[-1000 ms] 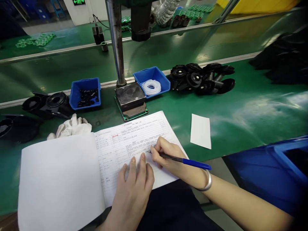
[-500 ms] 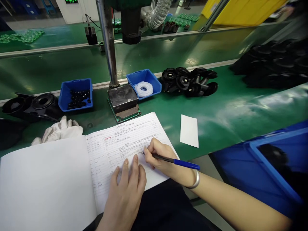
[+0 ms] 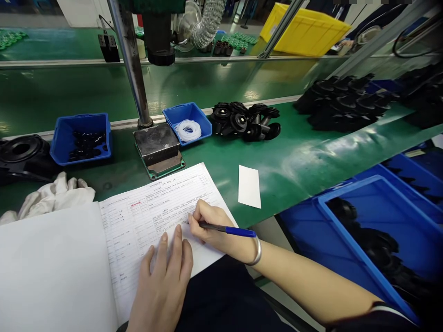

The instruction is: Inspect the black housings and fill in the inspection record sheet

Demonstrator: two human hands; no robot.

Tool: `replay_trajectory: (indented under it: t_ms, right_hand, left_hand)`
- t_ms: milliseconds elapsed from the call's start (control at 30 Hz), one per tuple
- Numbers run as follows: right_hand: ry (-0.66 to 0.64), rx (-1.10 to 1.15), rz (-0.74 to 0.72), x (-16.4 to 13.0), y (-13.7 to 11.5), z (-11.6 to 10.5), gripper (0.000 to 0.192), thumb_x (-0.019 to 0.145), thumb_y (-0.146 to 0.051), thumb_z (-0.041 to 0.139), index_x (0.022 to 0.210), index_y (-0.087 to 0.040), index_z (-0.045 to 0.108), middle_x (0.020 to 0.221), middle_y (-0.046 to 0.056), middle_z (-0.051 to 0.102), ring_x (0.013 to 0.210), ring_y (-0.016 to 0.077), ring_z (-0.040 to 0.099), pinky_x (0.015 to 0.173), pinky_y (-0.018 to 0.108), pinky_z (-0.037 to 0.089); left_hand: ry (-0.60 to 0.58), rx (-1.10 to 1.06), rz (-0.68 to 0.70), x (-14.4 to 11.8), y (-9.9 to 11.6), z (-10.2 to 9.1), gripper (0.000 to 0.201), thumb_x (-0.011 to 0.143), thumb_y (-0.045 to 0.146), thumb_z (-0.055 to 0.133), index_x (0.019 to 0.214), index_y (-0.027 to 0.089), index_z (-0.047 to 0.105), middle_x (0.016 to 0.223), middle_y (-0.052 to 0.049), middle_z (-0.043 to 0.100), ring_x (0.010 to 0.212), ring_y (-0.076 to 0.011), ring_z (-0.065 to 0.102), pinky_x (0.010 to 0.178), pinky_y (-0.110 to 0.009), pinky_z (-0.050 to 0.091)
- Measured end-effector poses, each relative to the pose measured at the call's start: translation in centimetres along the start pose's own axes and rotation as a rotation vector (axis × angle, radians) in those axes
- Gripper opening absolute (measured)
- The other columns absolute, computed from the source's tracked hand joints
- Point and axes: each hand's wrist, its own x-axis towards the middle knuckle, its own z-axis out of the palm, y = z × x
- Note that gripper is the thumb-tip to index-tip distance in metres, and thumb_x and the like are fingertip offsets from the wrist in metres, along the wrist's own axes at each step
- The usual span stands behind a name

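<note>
An open notebook [image 3: 138, 216] with a printed form on its right page lies at the near edge of the green bench [image 3: 311, 157]. My right hand [image 3: 207, 226] grips a blue and black pen [image 3: 226, 229], its tip resting on the form. My left hand [image 3: 162, 281] lies flat on the lower part of the same page, fingers together, holding nothing. The left page [image 3: 51, 272] is blank white. A silver bangle [image 3: 255, 252] circles my right wrist.
Two small blue bins stand behind the notebook: one with black parts [image 3: 81, 138], one with clear rings [image 3: 187, 122]. A metal press base [image 3: 158, 147] and post [image 3: 131, 64] stand between them. Black moulded parts [image 3: 245, 121], a white slip [image 3: 249, 186], white gloves [image 3: 51, 196], blue crates [image 3: 363, 230] at right.
The view has swung to the right, so everything sits further left in the frame and the blue crates show more. Both hands keep their places on the page.
</note>
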Motion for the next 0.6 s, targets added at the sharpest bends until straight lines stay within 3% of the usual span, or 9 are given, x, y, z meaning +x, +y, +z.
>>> replay_trajectory:
  t_ms: [600]
  right_hand:
    - [0.033, -0.021, -0.035, 0.01, 0.91, 0.36, 0.021, 0.089, -0.025, 0.048, 0.074, -0.024, 0.034, 0.05, -0.007, 0.045, 0.041, 0.0096, 0.043, 0.043, 0.022, 0.035]
  left_hand:
    - [0.022, 0.001, -0.006, 0.01, 0.09, 0.12, 0.041, 0.091, 0.027, 0.053, 0.132, 0.022, 0.055, 0.152, -0.006, 0.042, 0.13, -0.028, 0.048, 0.096, -0.047, 0.042]
